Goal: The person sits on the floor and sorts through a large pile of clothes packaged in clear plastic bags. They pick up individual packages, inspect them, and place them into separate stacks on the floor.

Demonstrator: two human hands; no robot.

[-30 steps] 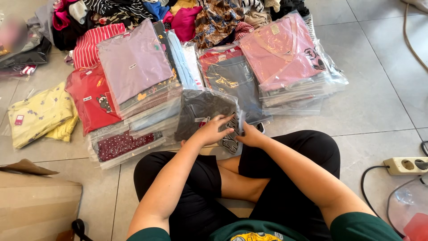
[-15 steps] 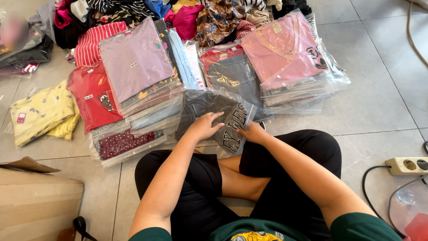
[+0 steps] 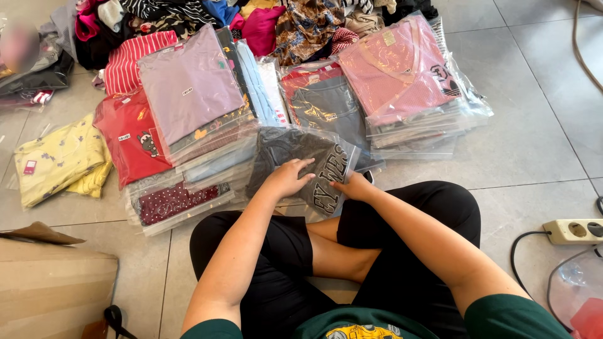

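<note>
While clear bag [image 3: 326, 164] holds dark shirt [image 3: 282, 150], hands press.

I have just one view, from the camera on the person's head. It looks steeply down and forward over the crossed legs to the tiled floor [image 3: 534, 144]. It sits close: the forearms fill the lower middle and both hands fall near the centre. The top edge reaches the loose clothes heap [image 3: 301, 19], the left edge a cardboard box [image 3: 50, 289], the right edge a power strip [image 3: 575, 231].
</note>
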